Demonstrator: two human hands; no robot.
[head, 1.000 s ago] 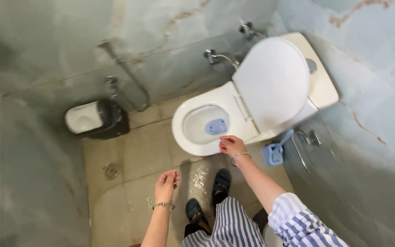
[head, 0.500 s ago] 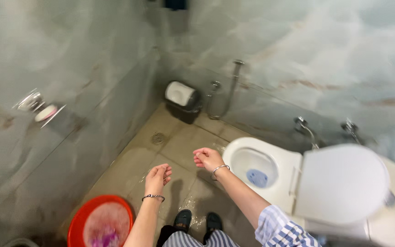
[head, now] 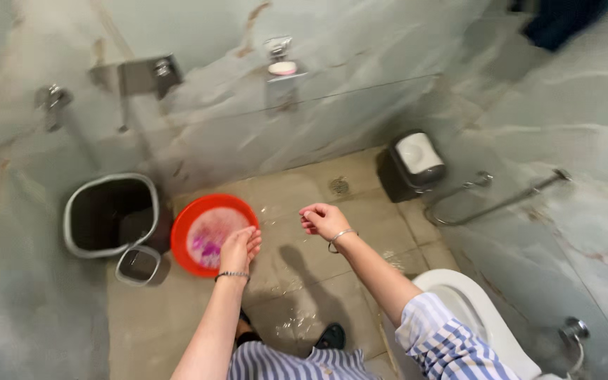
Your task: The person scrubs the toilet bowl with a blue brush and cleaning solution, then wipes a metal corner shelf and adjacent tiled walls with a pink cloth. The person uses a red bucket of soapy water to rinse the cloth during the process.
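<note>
At nine o'clock a grey bucket stands against the marble wall, with a small grey mug touching it at its lower right. Just to the right sits a red basin of soapy water with something purple in it. The left hand hovers over the basin's right rim, palm down, fingers loosely curled and holding nothing, a bracelet on the wrist. Near it, toward centre, the right hand hangs above the wet tiled floor, fingers half bent, empty too, a bangle at the wrist. At two o'clock a dark bin with a white lid rests in the corner. At five o'clock the white toilet bowl shows by the striped sleeve.
</note>
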